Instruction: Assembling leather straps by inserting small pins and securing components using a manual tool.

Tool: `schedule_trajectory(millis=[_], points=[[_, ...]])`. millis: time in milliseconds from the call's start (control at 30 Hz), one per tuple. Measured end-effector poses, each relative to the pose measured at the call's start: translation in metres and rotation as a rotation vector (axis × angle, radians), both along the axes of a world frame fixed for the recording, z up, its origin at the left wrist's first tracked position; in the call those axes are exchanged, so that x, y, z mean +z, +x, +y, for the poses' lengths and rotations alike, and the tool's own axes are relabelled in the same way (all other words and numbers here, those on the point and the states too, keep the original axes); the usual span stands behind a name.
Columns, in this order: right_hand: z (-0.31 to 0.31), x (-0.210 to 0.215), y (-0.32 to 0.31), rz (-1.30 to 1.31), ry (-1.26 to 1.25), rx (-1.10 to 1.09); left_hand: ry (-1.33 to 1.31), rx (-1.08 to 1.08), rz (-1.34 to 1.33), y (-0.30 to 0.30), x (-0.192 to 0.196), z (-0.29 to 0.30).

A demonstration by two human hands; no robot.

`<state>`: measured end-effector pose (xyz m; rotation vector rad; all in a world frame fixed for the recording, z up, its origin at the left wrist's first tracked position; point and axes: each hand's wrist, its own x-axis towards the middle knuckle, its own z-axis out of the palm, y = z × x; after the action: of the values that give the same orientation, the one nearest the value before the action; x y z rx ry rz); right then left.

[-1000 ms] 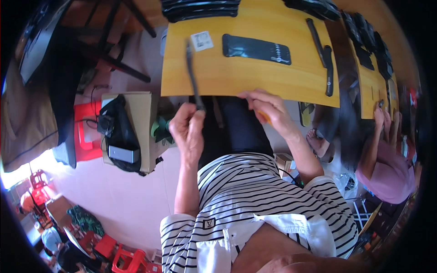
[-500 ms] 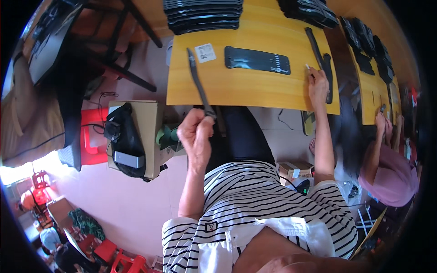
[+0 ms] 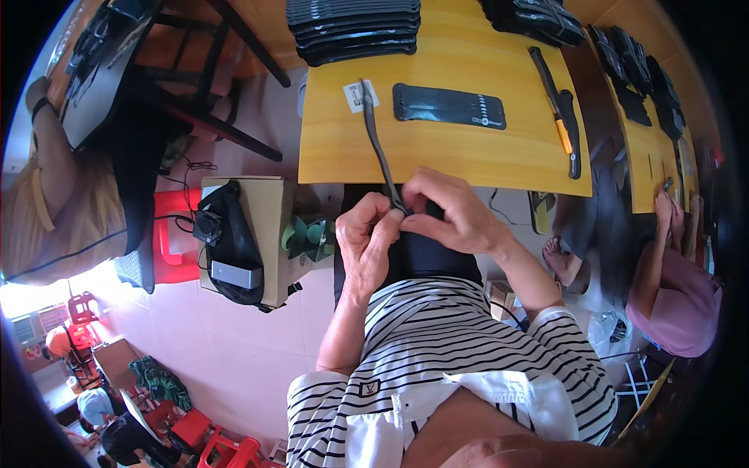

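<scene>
A dark, narrow strap stretches from my hands out over the table's front edge, its far tip over a white label. My left hand is closed round the strap's near end. At that same end my right hand has thumb and forefinger pinched in; the fingers hide the exact spot. Beyond my hands a flat black package lies on the wooden table. To its right are two more dark straps, with an orange-handled tool lying beside them.
Black packages are piled at the table's back, with another pile at the back right. A cardboard box with a black bag on it stands left of my legs. On the right, a person in pink works at another table.
My right hand has come from the right side of the table to the strap's end in my left hand. The orange-handled tool now shows beside the straps. The view has shifted slightly.
</scene>
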<state>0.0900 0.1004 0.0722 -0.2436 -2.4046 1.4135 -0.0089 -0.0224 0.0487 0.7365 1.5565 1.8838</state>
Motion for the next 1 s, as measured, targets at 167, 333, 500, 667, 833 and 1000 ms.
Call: schedule_trajectory(millis=[167, 333, 500, 667, 833, 1000], points=[[0.002, -0.008, -0.004, 0.058, 0.101, 0.122, 0.063, -0.169, -0.136, -0.007, 0.001, -0.007], [-0.001, -0.001, -0.003, 0.02, -0.061, 0.132, 0.094, -0.215, -0.138, -0.009, -0.002, -0.008], [0.0, -0.002, -0.002, 0.036, -0.045, 0.141, 0.049, -0.275, -0.016, -0.015, 0.002, -0.01], [0.0, 0.0, 0.0, -0.001, -0.116, 0.18, 0.012, -0.298, 0.048, -0.018, 0.002, -0.01], [-0.011, 0.001, 0.005, -0.032, -0.596, 0.135, 0.197, -0.3, -0.264, -0.005, -0.005, -0.006], [-0.015, -0.003, 0.003, 0.069, -0.985, 0.046, 0.407, -0.243, -0.649, 0.0, 0.0, 0.001]])
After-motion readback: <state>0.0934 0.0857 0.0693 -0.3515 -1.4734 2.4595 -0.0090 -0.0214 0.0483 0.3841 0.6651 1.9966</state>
